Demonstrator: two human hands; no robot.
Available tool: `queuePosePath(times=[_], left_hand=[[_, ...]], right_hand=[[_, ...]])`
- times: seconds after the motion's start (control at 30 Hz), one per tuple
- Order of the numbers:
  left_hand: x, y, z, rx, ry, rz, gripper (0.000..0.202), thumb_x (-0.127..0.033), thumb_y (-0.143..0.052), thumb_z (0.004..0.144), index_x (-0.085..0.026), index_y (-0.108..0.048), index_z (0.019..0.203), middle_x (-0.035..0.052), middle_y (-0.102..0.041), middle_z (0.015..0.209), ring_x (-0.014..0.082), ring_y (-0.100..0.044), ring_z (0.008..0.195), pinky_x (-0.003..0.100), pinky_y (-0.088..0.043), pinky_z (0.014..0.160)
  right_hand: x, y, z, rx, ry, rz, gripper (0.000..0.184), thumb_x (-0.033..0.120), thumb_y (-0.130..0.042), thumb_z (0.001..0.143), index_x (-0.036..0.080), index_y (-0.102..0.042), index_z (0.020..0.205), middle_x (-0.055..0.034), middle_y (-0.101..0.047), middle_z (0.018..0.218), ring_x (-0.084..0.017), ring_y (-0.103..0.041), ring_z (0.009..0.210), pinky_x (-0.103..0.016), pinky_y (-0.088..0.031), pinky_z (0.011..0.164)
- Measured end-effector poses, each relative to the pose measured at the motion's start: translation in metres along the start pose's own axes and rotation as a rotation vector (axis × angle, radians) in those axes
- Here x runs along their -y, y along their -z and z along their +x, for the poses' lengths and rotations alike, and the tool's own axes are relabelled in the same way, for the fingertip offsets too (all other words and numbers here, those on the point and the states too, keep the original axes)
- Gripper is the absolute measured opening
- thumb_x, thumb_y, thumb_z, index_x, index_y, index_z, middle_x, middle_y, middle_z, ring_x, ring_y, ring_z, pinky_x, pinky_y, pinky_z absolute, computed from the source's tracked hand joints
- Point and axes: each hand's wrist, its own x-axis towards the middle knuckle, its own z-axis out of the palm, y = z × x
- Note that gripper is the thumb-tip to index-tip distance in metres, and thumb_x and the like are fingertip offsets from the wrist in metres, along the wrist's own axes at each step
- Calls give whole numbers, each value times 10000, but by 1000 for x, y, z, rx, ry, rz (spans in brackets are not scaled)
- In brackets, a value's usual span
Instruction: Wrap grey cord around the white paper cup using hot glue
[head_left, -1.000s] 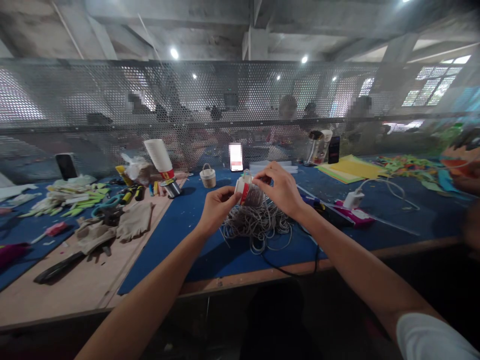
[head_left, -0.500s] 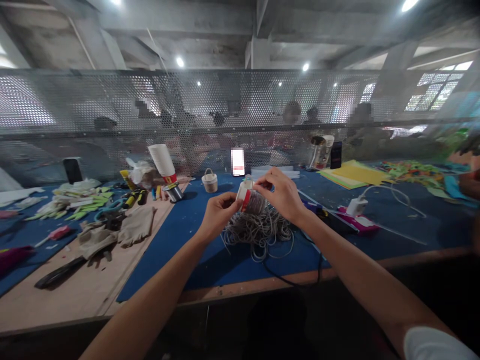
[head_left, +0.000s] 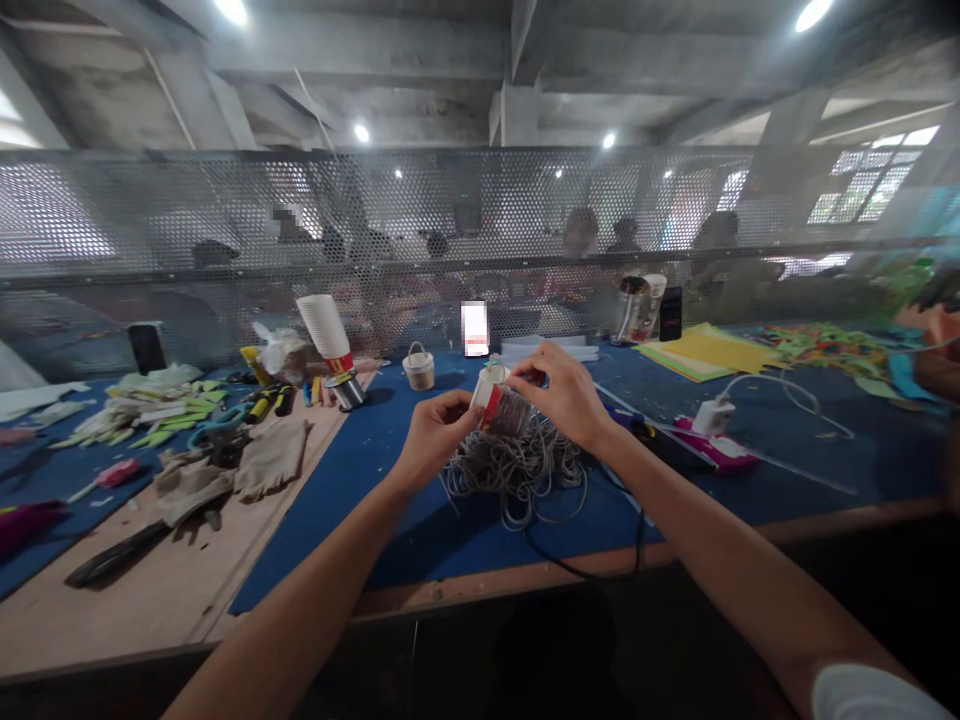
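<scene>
In my left hand (head_left: 439,432) is a tilted paper cup (head_left: 489,404), white with a red band, its far part wrapped in rows of grey cord. My left fingers and thumb close on its near side. My right hand (head_left: 561,392) is pinched at the cup's upper edge; what sits between the fingertips is too small to make out. Just under the cup lies a loose tangled heap of grey cord (head_left: 514,470) on the blue mat (head_left: 352,535). Behind my left hand stands a small cord-covered basket (head_left: 419,370) with a loop handle.
A leaning stack of paper cups (head_left: 322,325) rests on a metal can (head_left: 348,392) at left. Nearby are gloves (head_left: 274,458), cutters and paper scraps. A lit phone (head_left: 474,330) stands by the perforated screen. To the right lie yellow sheets (head_left: 720,348) and a white charger (head_left: 712,415).
My hands keep almost the same hold on the cup, with only slight finger movement at the right. The view has tipped slightly upward.
</scene>
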Motion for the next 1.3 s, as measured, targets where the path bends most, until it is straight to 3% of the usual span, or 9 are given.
queuePosePath(times=[0.9,1.3], left_hand=[[1,3,-2,112,12,-78,194,-326,-731,831,-133,-728,803,20,-647,739,119,-550,683,227,-408,658],[2,1,-1,97,48,-121,200,-338,-757,804,-140,-737,788,25,-670,741,126,-566,680,234,-433,674]], right_hand=[[-10,2,6,129,-57,29,121,314,-686,862,205,-725,827,-15,-613,825,-138,-562,745,-289,-401,683],[-15,-3,11,212,-71,42,159,357,-711,836,211,-751,788,-33,-668,838,-147,-581,738,-285,-399,652]])
